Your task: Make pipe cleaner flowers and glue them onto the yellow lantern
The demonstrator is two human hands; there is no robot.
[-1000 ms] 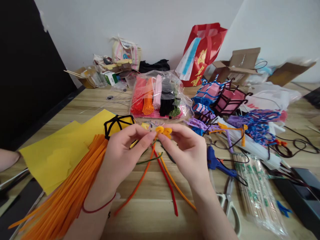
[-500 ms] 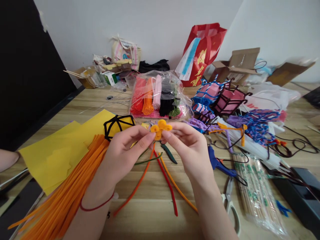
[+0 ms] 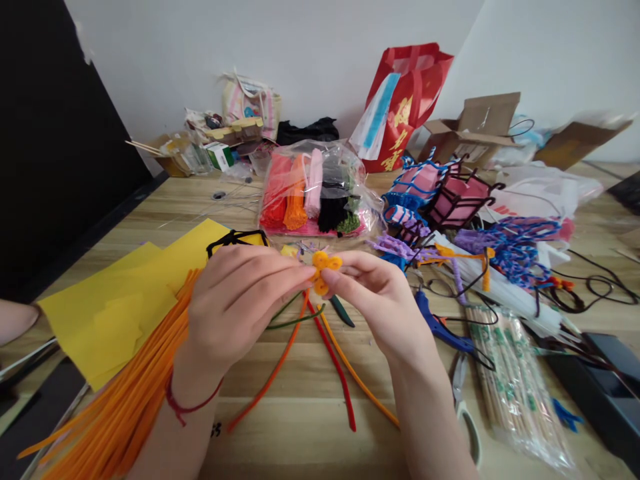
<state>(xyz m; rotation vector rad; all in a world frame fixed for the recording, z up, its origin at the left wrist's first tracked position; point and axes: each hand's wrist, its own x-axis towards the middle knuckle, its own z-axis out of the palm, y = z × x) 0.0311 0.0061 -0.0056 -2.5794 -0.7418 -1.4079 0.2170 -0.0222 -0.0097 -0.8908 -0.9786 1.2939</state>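
Note:
A small yellow-orange pipe-cleaner flower [image 3: 321,262] with looped petals is held up over the middle of the table. My left hand [image 3: 245,300] pinches its left edge, the back of the hand turned toward me. On the other side, my right hand [image 3: 373,287] grips it between thumb and forefinger. Beneath them lie loose pipe cleaners: an orange one [image 3: 277,373], a red one [image 3: 340,370], a yellow-orange one [image 3: 357,370] and a green one [image 3: 295,321]. Behind my left hand a black-edged yellow frame [image 3: 240,238] is partly hidden.
Orange pipe cleaners [image 3: 125,393] and yellow sheets [image 3: 115,293] lie to the left. At right are a blue glue gun [image 3: 443,327], scissors [image 3: 465,413], bagged sticks [image 3: 520,387] and pink lanterns [image 3: 460,200]. Behind stand a bag of pipe cleaners [image 3: 315,193] and a red bag [image 3: 415,100].
My left hand has rolled over so its back faces me and its fingers extend toward the flower. The flower has turned and sits slightly lower, still between both hands.

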